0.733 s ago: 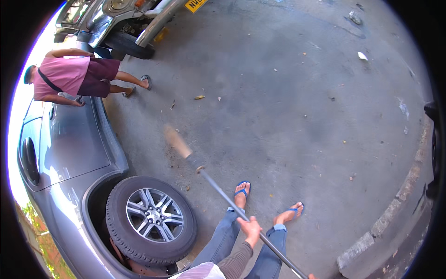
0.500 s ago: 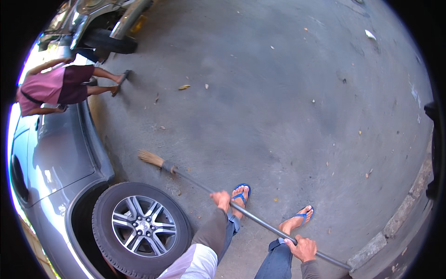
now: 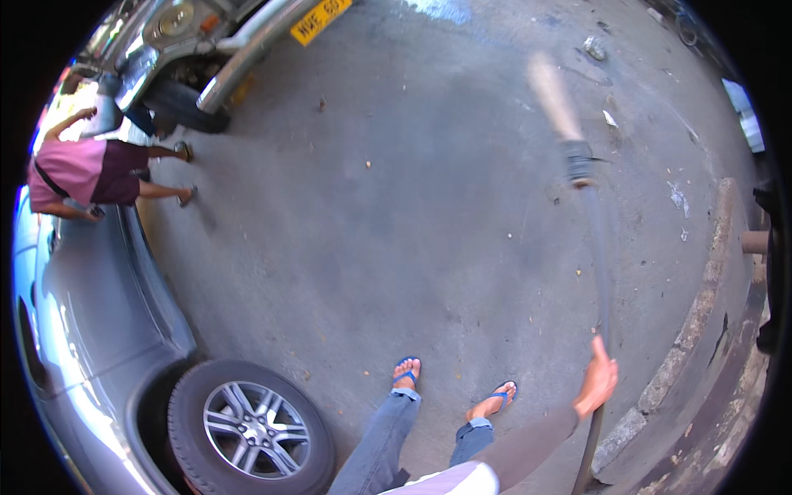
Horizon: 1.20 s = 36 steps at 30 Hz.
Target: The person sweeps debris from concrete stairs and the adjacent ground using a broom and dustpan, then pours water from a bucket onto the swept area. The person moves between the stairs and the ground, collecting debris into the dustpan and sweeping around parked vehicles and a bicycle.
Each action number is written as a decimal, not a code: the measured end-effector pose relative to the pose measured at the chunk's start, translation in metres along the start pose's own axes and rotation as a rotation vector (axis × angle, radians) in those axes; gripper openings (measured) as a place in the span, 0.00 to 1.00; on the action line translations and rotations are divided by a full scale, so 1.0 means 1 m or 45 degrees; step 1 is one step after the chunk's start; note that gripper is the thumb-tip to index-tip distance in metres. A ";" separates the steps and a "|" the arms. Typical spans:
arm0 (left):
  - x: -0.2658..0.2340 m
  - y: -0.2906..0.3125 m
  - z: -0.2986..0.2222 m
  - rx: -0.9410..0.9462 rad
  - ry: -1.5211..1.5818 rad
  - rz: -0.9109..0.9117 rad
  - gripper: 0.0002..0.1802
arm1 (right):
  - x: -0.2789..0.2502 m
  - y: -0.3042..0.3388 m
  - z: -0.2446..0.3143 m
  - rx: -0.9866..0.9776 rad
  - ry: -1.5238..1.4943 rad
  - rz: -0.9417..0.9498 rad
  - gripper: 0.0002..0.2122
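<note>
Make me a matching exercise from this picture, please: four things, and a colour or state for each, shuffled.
Things:
1. Broom
2. Flip-flops
3. Number plate
4. Car wheel

Colours and states:
A. Yellow
B. Black and silver
C. Gripped by the person's left hand
D. Blue, worn on the feet

Right pairs: 1-C, 2-D, 3-A, 4-B

Dark grey-brown sleeve point(image 3: 528, 445), rolled-up blue jeans point(image 3: 375, 441), 2 blue flip-flops point(image 3: 407, 376)
</note>
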State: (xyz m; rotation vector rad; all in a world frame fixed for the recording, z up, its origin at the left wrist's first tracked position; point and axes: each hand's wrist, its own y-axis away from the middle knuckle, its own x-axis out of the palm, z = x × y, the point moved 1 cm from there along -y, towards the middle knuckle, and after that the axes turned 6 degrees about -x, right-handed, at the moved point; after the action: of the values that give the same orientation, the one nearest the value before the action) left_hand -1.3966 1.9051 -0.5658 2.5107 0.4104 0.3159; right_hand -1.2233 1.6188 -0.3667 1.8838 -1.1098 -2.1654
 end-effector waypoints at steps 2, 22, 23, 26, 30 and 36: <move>-0.051 0.038 -0.004 -0.046 -0.301 -0.374 0.40 | -0.034 0.002 0.007 -0.074 0.016 0.191 0.23; -0.158 -0.420 0.054 -0.323 -0.686 -0.094 0.62 | 0.079 -0.454 0.274 -0.433 0.067 0.325 0.30; -0.088 -0.447 0.021 -0.076 -1.003 -0.134 0.59 | 0.056 -0.459 0.261 -0.393 -0.059 0.198 0.31; 0.058 -0.488 -0.090 -0.217 -0.272 0.144 0.51 | -0.022 -0.457 0.251 -0.308 -0.252 -0.062 0.33; 0.127 -0.424 -0.203 0.128 -0.335 0.308 0.55 | -0.132 -0.412 0.263 -0.196 -0.242 -0.072 0.26; -0.026 -0.308 -0.189 -0.399 -0.555 -0.258 0.50 | -0.207 -0.363 0.296 -0.282 0.091 0.400 0.26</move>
State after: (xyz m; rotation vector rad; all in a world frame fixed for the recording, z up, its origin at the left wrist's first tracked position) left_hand -1.5467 2.2339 -0.5928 2.1299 0.3971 -0.2293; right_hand -1.2899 2.1252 -0.3944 1.5619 -1.0241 -1.9425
